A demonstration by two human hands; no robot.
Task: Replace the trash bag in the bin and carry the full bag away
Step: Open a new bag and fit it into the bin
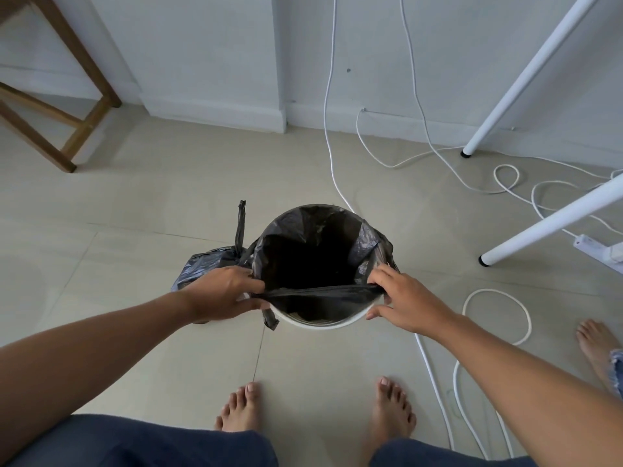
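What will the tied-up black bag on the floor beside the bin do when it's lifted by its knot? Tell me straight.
The tied bag looks like thin, crinkled plastic, so it will probably sag and swing. It looks small and slumped, so likely light. Its knotted tail stands up, offering a likely grip. The left hand partly hides it, so its contents can't be judged.

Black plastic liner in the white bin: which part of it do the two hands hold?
Both hands, left and right, pinch the black plastic liner's near top edge, stretched across the white bin's mouth.
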